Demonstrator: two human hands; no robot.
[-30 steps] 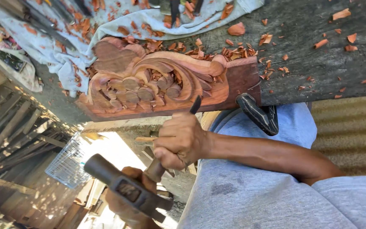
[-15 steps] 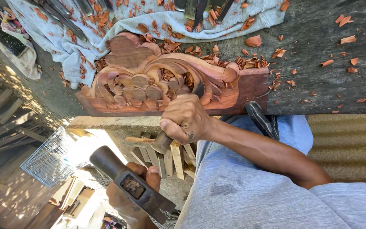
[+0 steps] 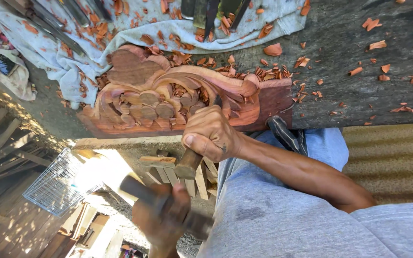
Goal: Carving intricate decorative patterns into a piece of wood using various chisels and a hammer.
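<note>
Carving a reddish wood panel with chisel and mallet

At frame centre, the left hand is wrapped tight around a chisel whose tip meets the carved panel on the table. At lower centre, the blurred right hand grips a dark mallet just below the chisel's butt.

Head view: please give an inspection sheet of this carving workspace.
Surface: weathered grey bench, partly covered by a pale cloth.
Job's things: reddish carved panel at the bench edge; chisel set against it; hammer, blurred.
Clutter: wood chips scattered widely; spare tools on the cloth.
Grippers: right hand grips the chisel; left hand grips the hammer.
Cables: nothing seen.
Surroundings: wire cage and timber below; corrugated sheet to the right of the picture.
</note>
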